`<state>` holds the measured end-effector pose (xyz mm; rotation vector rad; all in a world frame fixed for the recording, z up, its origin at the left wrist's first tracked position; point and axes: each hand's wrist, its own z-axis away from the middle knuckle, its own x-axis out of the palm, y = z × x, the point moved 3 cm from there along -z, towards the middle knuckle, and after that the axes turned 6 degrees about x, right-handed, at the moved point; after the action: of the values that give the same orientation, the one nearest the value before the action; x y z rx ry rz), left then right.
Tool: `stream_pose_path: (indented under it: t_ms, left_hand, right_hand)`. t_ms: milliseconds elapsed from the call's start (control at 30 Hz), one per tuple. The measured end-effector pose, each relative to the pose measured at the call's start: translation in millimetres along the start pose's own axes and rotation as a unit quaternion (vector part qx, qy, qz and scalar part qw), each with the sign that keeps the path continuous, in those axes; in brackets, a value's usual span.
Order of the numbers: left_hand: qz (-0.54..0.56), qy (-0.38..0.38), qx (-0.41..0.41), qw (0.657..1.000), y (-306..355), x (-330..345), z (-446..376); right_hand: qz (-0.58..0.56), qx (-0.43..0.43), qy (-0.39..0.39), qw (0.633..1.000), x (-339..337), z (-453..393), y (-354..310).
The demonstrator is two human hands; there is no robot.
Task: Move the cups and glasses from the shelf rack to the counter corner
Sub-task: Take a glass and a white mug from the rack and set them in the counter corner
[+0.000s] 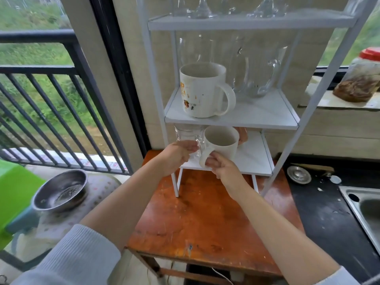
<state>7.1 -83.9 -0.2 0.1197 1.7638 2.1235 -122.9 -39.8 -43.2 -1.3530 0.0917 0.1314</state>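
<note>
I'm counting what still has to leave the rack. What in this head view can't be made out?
- Top-shelf glasses: cut off by the upper frame edge; count unclear.
- Clear jugs behind the printed mug: transparent and overlapping, number uncertain.
- Orange-brown thing on the bottom shelf: mostly hidden by the white mug.
- Glass mug in the left hand: top hidden by the middle shelf.

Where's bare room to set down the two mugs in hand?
Free: orange wooden table in front of the white shelf rack; middle shelf right of the printed white mug. Crowded: back of that shelf, clear glass pitchers; the top shelf, glassware. Right hand holds plain white mug, left hand a clear glass mug.
</note>
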Motion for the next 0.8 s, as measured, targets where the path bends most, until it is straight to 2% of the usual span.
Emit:
stream_pose_path:
  t_ms: [267, 400, 500, 567, 800]
  left_hand:
    - [0.107, -0.007, -0.011, 0.994, -6.8, 18.7, -4.3]
    - [0.058, 0.073, 0.006, 0.996, -13.8, 24.8, -8.4]
    - [0.081, 0.146, 0.031, 0.985, -20.4, 22.1, -5.4]
    - [0.080, 0.200, 0.039, 0.976, -24.9, 19.9, 0.2]
    - [0.086, 0.297, 0.080, 0.948, -37.5, 20.8, 18.3]
  right_hand:
    - [-0.058, -0.004, 0.049, 0.997, -15.1, 6.3, 10.1]
    - [-0.111, 0.037, 0.088, 0.989, -24.4, 6.2, 11.1]
    - [-0.151, 0.101, 0.116, 0.976, -27.3, 5.3, 5.7]
    - [-0.136, 0.121, 0.145, 0.973, -26.5, 5.2, 5.0]
    - [-0.073, 0.106, 0.253, 0.959, -32.8, 20.0, 2.8]
